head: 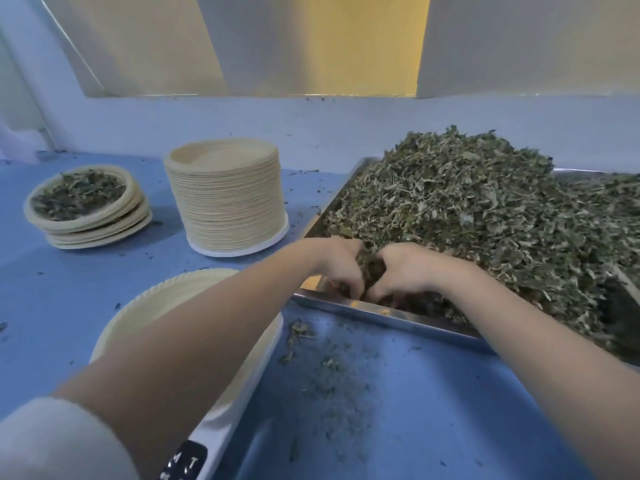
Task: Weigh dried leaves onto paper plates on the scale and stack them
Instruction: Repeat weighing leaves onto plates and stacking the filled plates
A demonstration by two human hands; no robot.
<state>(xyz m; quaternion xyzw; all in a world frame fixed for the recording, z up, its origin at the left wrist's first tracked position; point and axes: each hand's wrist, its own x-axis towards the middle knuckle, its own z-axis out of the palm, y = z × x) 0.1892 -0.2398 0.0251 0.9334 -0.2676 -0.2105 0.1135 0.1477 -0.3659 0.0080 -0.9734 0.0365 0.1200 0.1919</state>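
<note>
A: Status? 
B: Left hand [341,263] and right hand [403,268] fingers curl around dried green leaves [450,209] in the steel tray [388,315].

A: Risk? 
B: Leaves probably spill onto the blue bench [398,393] before reaching the empty beige paper plate [180,292] on the scale.

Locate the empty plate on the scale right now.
In the head view the empty paper plate sits low and left on the white scale, partly hidden under the left forearm, just left of the metal tray.

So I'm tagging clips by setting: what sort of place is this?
Probably a small herb-packing bench: a steel tray heaped with dried leaves, a tall plate stack, a scale.
</note>
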